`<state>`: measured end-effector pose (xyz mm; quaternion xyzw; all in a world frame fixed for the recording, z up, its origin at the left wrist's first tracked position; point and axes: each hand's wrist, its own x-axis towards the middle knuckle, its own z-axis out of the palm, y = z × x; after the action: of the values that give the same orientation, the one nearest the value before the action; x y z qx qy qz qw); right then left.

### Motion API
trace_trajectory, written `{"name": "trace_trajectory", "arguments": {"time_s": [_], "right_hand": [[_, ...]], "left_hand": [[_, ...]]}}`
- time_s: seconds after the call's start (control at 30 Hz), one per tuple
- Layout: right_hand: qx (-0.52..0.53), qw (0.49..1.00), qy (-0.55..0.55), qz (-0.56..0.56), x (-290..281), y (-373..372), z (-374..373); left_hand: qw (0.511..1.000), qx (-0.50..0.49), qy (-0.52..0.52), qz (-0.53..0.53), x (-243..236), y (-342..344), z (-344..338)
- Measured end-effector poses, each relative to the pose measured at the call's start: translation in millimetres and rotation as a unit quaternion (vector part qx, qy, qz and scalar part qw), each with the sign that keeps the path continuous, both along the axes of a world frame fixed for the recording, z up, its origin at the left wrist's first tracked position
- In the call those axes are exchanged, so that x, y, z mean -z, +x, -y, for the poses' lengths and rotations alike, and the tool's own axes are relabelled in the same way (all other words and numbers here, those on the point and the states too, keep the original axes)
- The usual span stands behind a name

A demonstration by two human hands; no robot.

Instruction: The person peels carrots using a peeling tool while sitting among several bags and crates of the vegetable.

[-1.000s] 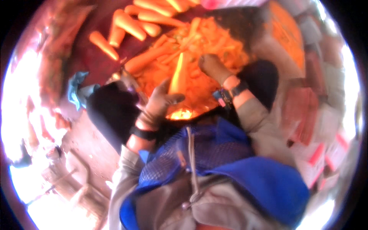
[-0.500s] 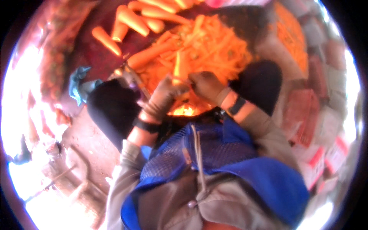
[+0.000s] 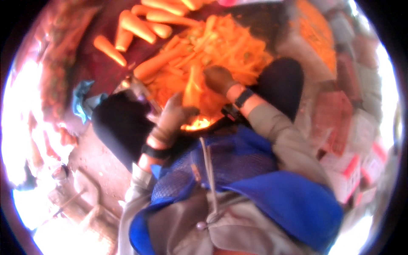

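Observation:
Low over the middle of the orange heap, my left hand (image 3: 173, 115) wears a glove and is closed round the lower end of a carrot (image 3: 193, 87). The carrot's other end points away from me. Just right of its upper part is my right hand (image 3: 219, 79), gloved too, with its fingers curled. What those fingers hold, if anything, is hidden. Beyond both hands spreads a pile of carrot peelings (image 3: 238, 46). A larger carrot (image 3: 159, 63) lies along the left side of this pile.
Several peeled-looking carrots (image 3: 138, 26) lie on a dark red surface (image 3: 91, 63) at the upper left. A box of orange pieces (image 3: 316, 36) stands at the far right. Red and white cartons (image 3: 333, 123) line the right side. A blue cloth (image 3: 83, 102) is beside my left knee.
My right hand has moved up along the carrot, away from my left hand. The left hand has dropped slightly with the carrot. The whole view has shifted a little.

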<state>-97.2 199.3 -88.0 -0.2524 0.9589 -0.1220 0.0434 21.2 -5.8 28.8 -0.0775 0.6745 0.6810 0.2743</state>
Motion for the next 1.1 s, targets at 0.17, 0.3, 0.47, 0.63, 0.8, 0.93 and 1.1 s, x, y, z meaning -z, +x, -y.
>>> {"name": "trace_trajectory", "arguments": {"time_s": [0.17, 0.3, 0.47, 0.63, 0.8, 0.93, 1.1], "right_hand": [[-0.144, 0.988, 0.028, -0.046, 16, -28, -47], [-0.188, 0.970, 0.117, 0.098, -12, -21, -39], [0.238, 0.857, -0.305, 0.339, -75, 14, -11], [0.241, 0.815, -0.385, 0.359, -95, 29, -2], [0.275, 0.732, -0.463, 0.417, -112, 28, 1], [0.244, 0.737, -0.474, 0.416, -93, 34, 5], [0.246, 0.724, -0.488, 0.421, -101, 29, 2]], "left_hand": [[0.966, -0.058, 0.247, 0.043, -7, 2, -3], [0.914, -0.140, 0.374, 0.069, 18, -7, 9], [0.875, -0.170, 0.441, 0.108, 18, -17, 5], [0.856, -0.157, 0.481, 0.107, 29, -29, -2], [0.913, -0.171, 0.367, 0.051, 39, -33, -10], [0.951, -0.154, 0.265, -0.037, 29, -36, -20], [0.959, -0.164, 0.233, -0.017, 56, -49, -29]]}}
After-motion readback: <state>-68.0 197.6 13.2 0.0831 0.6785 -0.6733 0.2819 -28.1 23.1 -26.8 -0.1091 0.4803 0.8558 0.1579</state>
